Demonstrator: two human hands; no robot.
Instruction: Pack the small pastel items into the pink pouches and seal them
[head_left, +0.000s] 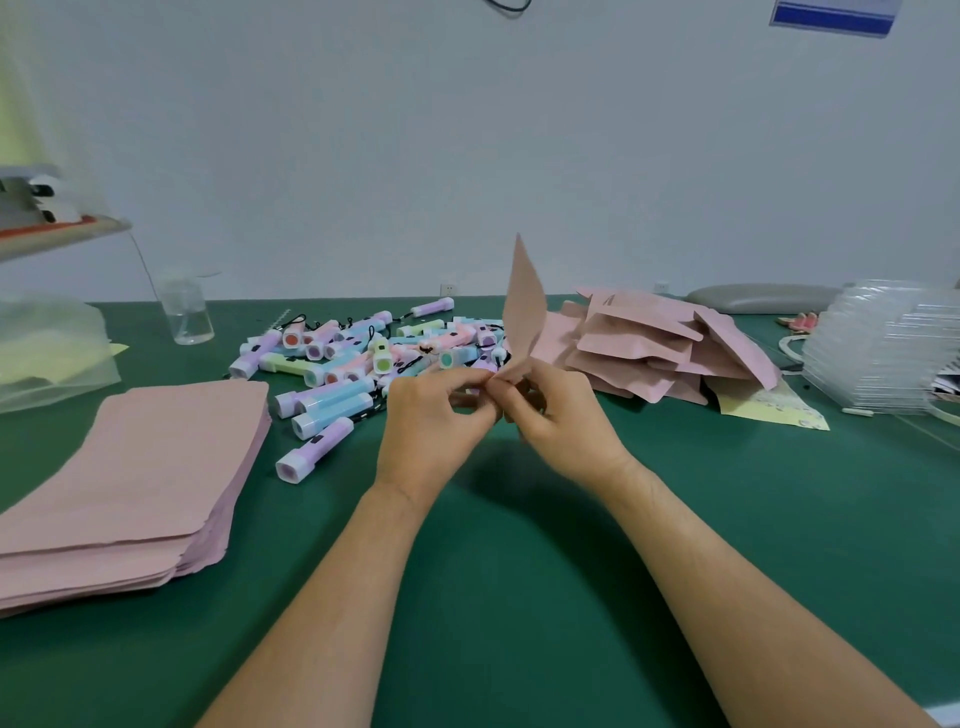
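Note:
A pink pouch (523, 306) stands on edge above the green table, its far corner pointing up. My left hand (434, 415) and my right hand (553, 415) both pinch its near end, fingertips meeting at the pouch's opening. A bit of lilac shows between my fingers there; whether it is an item inside the pouch I cannot tell. Behind my hands lies a heap of small pastel torch-shaped items (358, 353) with black cords. A flat stack of empty pink pouches (135, 467) lies at the left. A loose pile of pink pouches (665, 348) lies at the right.
A clear bottle (186, 312) stands at the back left beside a translucent plastic bag (52, 348). Stacked clear plastic trays (883, 348) are at the far right, with a yellow printed sheet (769, 408) in front of them. The green table mat (519, 545) stretches toward me.

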